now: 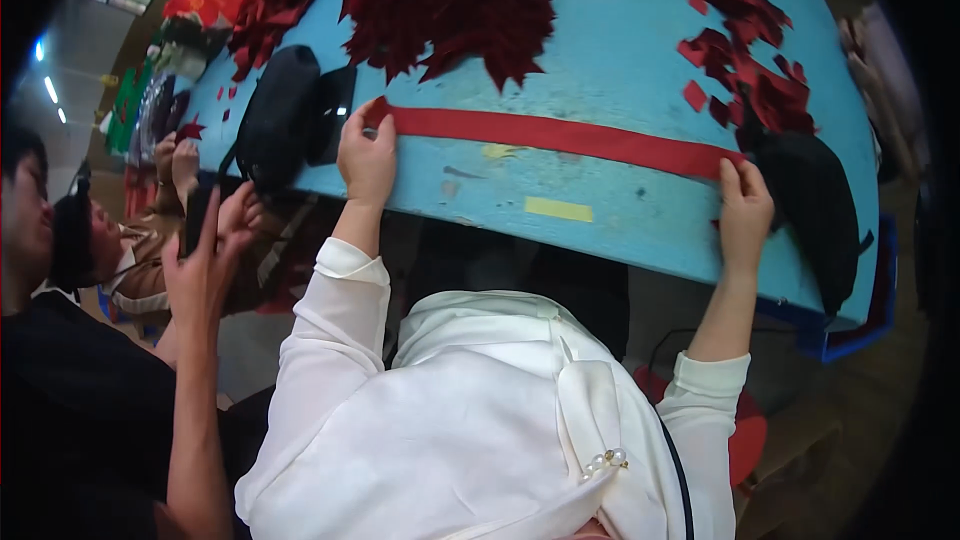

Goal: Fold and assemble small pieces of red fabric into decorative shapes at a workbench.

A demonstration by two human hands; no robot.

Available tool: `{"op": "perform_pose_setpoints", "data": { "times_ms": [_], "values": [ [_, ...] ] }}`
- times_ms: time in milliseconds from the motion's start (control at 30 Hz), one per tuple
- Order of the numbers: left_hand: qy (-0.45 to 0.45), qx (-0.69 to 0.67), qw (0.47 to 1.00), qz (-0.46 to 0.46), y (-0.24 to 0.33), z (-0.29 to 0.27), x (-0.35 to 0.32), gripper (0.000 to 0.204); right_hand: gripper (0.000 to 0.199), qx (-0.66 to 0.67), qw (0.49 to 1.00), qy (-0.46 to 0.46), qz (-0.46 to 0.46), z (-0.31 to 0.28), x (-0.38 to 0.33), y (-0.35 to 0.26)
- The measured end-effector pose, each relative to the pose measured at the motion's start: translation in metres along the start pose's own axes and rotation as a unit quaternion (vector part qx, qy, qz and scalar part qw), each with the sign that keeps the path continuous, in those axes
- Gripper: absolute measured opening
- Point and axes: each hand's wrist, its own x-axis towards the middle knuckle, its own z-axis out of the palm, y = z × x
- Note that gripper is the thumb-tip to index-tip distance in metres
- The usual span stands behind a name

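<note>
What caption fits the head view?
Both hands, left hand and right hand, stretch a long red strip flat across a blue table strewn with red scraps.

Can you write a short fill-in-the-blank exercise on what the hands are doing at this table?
1. The left hand and right hand hold the two ends of a long ____ paper strip.
2. The strip lies stretched across a ____ table.
3. Beyond the strip lies a heap of dark red paper ____.

Missing words: red; blue; scraps
</note>
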Motion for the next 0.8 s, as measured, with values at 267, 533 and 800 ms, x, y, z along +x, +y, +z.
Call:
{"op": "perform_pose_setpoints", "data": {
  "times_ms": [267,533,800],
  "values": [
    [-0.068,0.021,0.995,0.069,0.016,-0.009,-0.002,0.036,0.019,-0.057,0.998,0.007,-0.012,0.006,-0.002,-0.004],
    [-0.001,0.101,0.994,0.052,0.013,-0.017,0.006,0.049,0.018,-0.101,0.994,0.007,-0.035,0.006,-0.003,0.0],
    [-0.045,0.24,0.968,0.051,0.005,-0.031,0.008,0.048,0.019,-0.105,0.994,0.011,-0.026,0.005,-0.005,0.0]
  ]
}}
